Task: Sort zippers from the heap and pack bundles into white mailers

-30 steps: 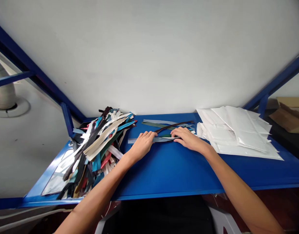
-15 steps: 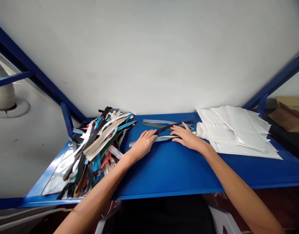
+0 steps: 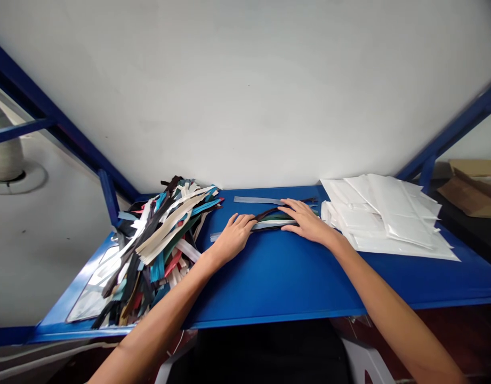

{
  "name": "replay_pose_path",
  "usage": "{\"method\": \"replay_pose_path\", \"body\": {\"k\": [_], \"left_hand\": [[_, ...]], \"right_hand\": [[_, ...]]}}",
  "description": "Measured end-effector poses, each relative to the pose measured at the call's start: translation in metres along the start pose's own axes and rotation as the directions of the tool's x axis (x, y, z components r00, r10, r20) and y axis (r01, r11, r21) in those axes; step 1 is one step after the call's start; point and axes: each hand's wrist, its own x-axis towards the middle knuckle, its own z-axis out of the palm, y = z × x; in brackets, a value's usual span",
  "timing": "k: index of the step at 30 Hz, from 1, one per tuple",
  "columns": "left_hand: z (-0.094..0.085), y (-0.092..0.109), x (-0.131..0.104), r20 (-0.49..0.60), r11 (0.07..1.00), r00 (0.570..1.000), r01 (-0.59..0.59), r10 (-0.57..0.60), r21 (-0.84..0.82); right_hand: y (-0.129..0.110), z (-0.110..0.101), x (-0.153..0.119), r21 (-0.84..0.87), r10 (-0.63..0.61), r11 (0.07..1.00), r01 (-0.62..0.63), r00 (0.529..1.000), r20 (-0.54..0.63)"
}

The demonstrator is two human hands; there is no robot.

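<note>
Several zippers (image 3: pixel 269 224) in dark brown, green, pale blue and black lie side by side as a loose bundle on the blue table. At the bundle's left part, my left hand (image 3: pixel 237 233) is closed over the zippers, thumb toward the right. My right hand (image 3: pixel 307 221) curves over the right part, with the strips between its thumb and its fingers. Behind the bundle, a separate pale blue zipper (image 3: pixel 255 200) lies flat, its right end passing behind my right fingertips. The undersides of both hands are hidden.
A heaped pile of many-coloured zippers (image 3: pixel 165 240) covers the left of the blue table (image 3: pixel 277 288), partly over a clear plastic bag (image 3: pixel 85 304). White plastic bags (image 3: pixel 393 213) are stacked at right. A white wall rises behind; brown cardboard (image 3: pixel 469 192) sits far right.
My right fingers have drawn closer together. The olive-green strip and the dark brown zipper at the back have come forward into the bundle. The left hand has barely moved.
</note>
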Motion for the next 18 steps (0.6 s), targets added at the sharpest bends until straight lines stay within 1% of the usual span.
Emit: {"method": "replay_pose_path", "body": {"k": [3,8,10,12,15,17,18], "left_hand": [[-0.004,0.001,0.001,-0.007,1.000,1.000,0.006,-0.006,0.005],[-0.004,0.004,0.001,-0.017,0.999,0.999,0.035,-0.035,0.017],[-0.002,0.007,0.002,-0.019,0.998,0.999,0.045,-0.045,0.039],[0.000,0.009,0.005,-0.027,0.996,0.998,0.065,-0.063,0.067],[-0.003,0.007,0.012,-0.085,0.986,0.990,0.125,-0.116,0.114],[-0.013,-0.003,0.014,-0.154,0.972,0.974,0.188,-0.166,0.143],[-0.020,-0.012,0.013,-0.199,0.957,0.957,0.246,-0.213,0.155]], "right_hand": [[0.005,0.003,0.002,0.003,-0.011,1.000,0.011,1.000,0.025],[0.006,0.009,0.006,0.004,-0.049,0.999,0.049,0.999,-0.009],[0.009,0.011,0.006,-0.020,-0.026,0.999,0.026,0.999,-0.032],[0.015,0.014,0.007,-0.062,0.023,0.998,-0.026,0.999,-0.046],[0.027,0.018,0.008,-0.108,0.073,0.991,-0.079,0.996,-0.058],[0.033,0.021,0.010,-0.125,0.078,0.988,-0.091,0.991,-0.107],[0.034,0.022,0.010,-0.132,0.077,0.987,-0.095,0.987,-0.139]]}}
